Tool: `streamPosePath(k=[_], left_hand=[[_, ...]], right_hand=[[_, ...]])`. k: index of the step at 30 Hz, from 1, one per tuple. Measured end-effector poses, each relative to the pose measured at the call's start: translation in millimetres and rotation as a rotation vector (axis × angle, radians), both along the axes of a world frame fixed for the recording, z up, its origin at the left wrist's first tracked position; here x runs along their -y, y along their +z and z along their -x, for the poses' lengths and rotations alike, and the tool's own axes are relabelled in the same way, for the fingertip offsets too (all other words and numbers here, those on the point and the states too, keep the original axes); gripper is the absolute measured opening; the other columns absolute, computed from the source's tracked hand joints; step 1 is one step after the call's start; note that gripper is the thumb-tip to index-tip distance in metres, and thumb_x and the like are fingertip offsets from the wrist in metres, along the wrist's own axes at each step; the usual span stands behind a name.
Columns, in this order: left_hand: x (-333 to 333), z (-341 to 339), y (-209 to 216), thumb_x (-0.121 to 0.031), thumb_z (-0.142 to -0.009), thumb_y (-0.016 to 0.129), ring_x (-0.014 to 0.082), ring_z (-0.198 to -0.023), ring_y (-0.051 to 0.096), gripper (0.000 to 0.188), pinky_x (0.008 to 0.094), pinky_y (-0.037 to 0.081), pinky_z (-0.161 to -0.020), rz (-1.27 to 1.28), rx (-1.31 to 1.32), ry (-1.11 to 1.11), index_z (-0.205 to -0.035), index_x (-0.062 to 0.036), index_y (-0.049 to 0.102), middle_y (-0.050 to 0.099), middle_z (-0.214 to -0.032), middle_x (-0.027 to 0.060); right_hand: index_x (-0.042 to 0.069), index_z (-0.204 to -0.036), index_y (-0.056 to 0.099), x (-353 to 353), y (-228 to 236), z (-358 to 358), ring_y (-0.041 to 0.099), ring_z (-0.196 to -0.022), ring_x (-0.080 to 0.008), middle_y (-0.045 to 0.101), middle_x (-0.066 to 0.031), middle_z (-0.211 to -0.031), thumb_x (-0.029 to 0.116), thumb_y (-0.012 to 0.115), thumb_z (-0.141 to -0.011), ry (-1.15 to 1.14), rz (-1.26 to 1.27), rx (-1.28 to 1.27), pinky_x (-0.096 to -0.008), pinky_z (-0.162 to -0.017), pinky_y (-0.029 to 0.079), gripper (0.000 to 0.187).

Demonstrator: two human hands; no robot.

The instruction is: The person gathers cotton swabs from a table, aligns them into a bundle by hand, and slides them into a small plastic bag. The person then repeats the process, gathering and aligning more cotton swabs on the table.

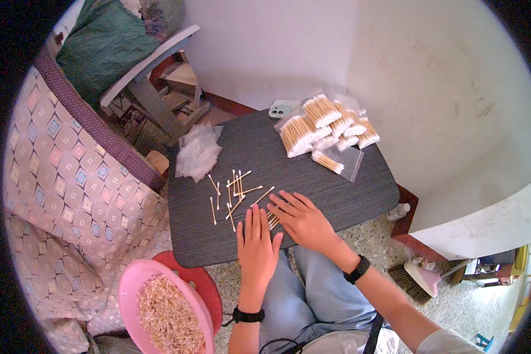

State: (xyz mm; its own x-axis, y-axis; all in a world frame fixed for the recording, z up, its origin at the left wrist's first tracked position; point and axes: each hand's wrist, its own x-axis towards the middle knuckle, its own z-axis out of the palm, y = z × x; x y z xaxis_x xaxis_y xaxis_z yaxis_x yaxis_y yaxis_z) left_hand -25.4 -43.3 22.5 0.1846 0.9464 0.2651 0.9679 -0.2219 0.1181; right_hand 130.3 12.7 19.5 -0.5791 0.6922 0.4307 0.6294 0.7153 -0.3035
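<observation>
My left hand (256, 243) lies flat on the dark wood-grain table (212, 245), fingers stretched forward and holding nothing. Beside it my right hand (304, 223) spreads its fingers low over the tabletop. Between the hands lie a few cotton swabs (273, 222), partly hidden under the right fingers. One single cotton swab (264, 195) rests just beyond the fingertips. More loose cotton swabs (237, 187) are scattered in crossing directions ahead of my left hand.
Swab-filled plastic bags (321, 127) are piled at the table's far right, near a phone (281, 110). Flat clear bags (199, 152) lie far left. A pink basin (125, 289) of swabs stands on a red stool (203, 284) at lower left. A broom (416, 283) lies right.
</observation>
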Motion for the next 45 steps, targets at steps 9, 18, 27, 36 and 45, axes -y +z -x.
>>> streamPosePath(k=[9,18,27,36,45], left_hand=[[-8.2,0.0,-6.1,-0.026,-0.097,0.041,0.0337,-0.139,0.023,0.058,0.0420,0.019,-0.113,0.033,0.662,-0.038,-0.144,0.0028,0.023,0.024,-0.150,0.0197],[-22.0,-14.0,-6.5,-0.014,-0.095,0.042,0.0344,-0.133,0.034,0.048,0.0396,0.026,-0.110,0.092,0.995,-0.098,-0.140,-0.0005,0.032,0.037,-0.143,0.0174],[-35.4,35.3,0.6,-0.006,-0.080,0.061,0.0344,-0.111,0.049,0.032,0.0447,0.038,-0.097,-0.318,0.341,0.158,-0.112,-0.0009,0.056,0.054,-0.115,0.0151],[-47.6,48.3,-1.1,-0.007,-0.082,0.062,0.0323,-0.098,0.055,0.009,0.0433,0.043,-0.085,-0.382,0.232,0.200,-0.090,-0.0045,0.059,0.057,-0.103,0.0115],[-50.6,21.5,8.1,-0.007,-0.081,0.063,0.0282,-0.081,0.055,0.009,0.0416,0.042,-0.074,-0.333,0.339,0.039,-0.089,-0.0066,0.059,0.057,-0.081,0.0077]], right_hand=[[0.000,-0.129,0.048,-3.8,-4.6,1.0,0.039,-0.131,-0.0284,0.045,-0.0132,-0.138,0.010,0.053,-0.087,-0.047,0.088,-0.201,-0.0424,-0.108,0.032,0.044],[-0.001,-0.128,0.048,3.1,-6.5,2.1,0.044,-0.127,-0.0284,0.046,-0.0163,-0.137,0.006,0.055,-0.082,0.001,0.104,-0.142,-0.0398,-0.107,0.034,0.048],[0.001,-0.129,0.047,0.4,-4.0,3.0,0.041,-0.127,-0.0338,0.044,-0.0159,-0.137,0.014,0.053,-0.090,-0.201,0.099,-0.256,-0.0420,-0.104,0.036,0.041],[0.003,-0.129,0.048,1.9,-2.4,4.7,0.044,-0.124,-0.0344,0.052,-0.0158,-0.129,0.014,0.056,-0.089,-0.214,0.106,-0.272,-0.0429,-0.102,0.037,0.042],[0.001,-0.128,0.048,3.5,-1.7,5.8,0.044,-0.124,-0.0348,0.052,-0.0165,-0.128,0.015,0.056,-0.089,-0.226,0.110,-0.269,-0.0427,-0.102,0.037,0.042]])
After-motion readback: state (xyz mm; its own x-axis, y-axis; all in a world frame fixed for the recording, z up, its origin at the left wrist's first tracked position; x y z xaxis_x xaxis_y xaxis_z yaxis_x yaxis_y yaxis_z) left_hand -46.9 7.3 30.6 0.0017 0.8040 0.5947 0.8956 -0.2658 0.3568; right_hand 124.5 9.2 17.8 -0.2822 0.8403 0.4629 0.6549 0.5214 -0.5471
